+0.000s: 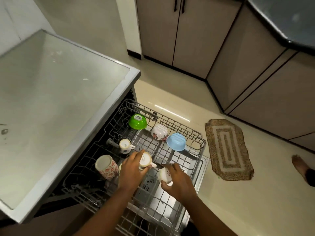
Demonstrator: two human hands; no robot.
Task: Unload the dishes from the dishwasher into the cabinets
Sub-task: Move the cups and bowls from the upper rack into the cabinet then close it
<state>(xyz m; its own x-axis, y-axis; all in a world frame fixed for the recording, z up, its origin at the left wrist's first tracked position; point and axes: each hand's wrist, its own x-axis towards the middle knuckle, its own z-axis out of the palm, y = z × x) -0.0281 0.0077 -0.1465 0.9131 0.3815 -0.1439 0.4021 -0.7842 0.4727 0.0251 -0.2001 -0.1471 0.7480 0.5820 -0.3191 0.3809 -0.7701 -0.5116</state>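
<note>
Both forearms reach in from the bottom edge over the pulled-out wire rack [184, 133] of the dishwasher. Left hand [132, 169] grips an upside-down white cup [144, 160], fingers wrapped round its side, base w/ printed mark facing up. Right hand [177, 180] holds a second upside-down cup [165, 174], thumb & fingers curled round it, just beside the first. Still in the rack: small handled cup [125, 145] and floral mug [106, 166] on the left, both inverted; along the far side a green bowl [137, 121], floral bowl [159, 132] and blue bowl [176, 141], all tipped over. Closed cabinets [187, 34] stand well apart across the floor; woven mat [228, 149] lies right of the rack.
</note>
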